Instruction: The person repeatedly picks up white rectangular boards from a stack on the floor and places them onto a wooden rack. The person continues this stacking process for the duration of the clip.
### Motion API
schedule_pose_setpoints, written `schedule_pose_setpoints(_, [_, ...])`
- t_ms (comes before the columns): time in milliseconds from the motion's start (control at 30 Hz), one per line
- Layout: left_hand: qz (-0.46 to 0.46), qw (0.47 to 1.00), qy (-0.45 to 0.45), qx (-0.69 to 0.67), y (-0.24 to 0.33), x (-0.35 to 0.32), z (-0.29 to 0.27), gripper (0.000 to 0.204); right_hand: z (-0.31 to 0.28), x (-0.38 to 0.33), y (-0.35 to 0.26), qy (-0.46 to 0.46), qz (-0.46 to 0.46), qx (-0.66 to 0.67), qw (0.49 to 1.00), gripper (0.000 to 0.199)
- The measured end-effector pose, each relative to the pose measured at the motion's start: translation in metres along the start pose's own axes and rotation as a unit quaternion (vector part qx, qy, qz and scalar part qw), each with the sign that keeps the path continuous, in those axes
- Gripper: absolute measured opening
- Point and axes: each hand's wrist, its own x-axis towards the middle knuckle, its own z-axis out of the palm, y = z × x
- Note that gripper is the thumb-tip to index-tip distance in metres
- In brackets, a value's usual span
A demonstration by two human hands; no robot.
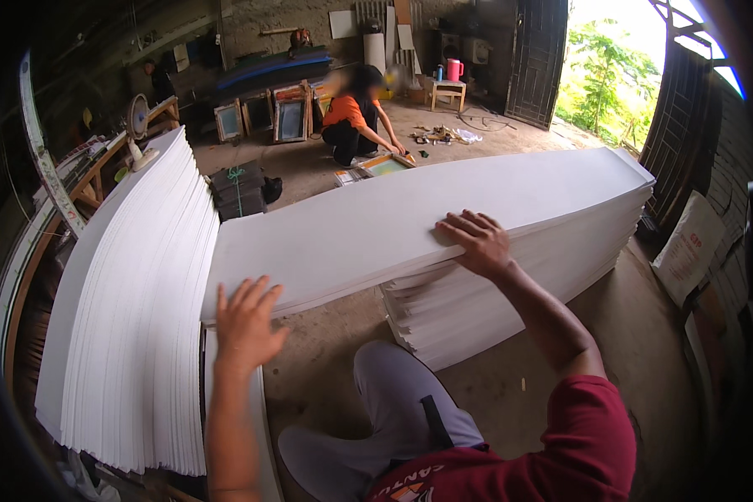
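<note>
Long white sheets [410, 201] lie across in front of me, the upper ones reaching left past the stack [519, 293] beneath them. On their near edge, about midway along, my right hand [479, 243] rests with its fingers stretched flat over the top sheet. My left hand [249, 325] is at the near left corner of the sheets, fingers spread and holding nothing; whether its fingertips touch the sheet I cannot tell. A tall stack of white sheets [142, 309] stands close to the left of that hand, its layered edges facing me.
A person in an orange shirt [356, 113] crouches beyond the sheets, hands at a framed panel [389, 165] on the floor. Wooden frames [291, 117] lean behind. A small fan [139, 121] sits atop the left stack. A white sack [688, 243] leans at right; a doorway [607, 75] opens outside.
</note>
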Motion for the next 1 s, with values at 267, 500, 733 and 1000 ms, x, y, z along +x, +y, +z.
schedule_pose_setpoints(267, [-0.028,0.997,0.063,-0.025,0.07,0.016,0.045,0.073,-0.01,0.042,-0.114,0.071,-0.14,0.04,0.987,0.065])
schedule_pose_setpoints(500, [-0.057,0.994,0.092,-0.012,0.037,-0.032,0.052,0.07,-0.005,0.0,-0.051,0.056,-0.055,0.087,0.993,0.078])
schedule_pose_setpoints(733, [-0.119,0.987,0.08,-0.068,0.018,-0.109,0.046,0.066,-0.018,-0.036,0.091,0.059,0.063,0.054,0.995,0.075])
schedule_pose_setpoints(1000, [-0.22,0.966,0.024,-0.134,0.047,-0.158,0.06,0.057,-0.024,0.076,0.078,0.003,-0.001,0.094,0.996,0.062])
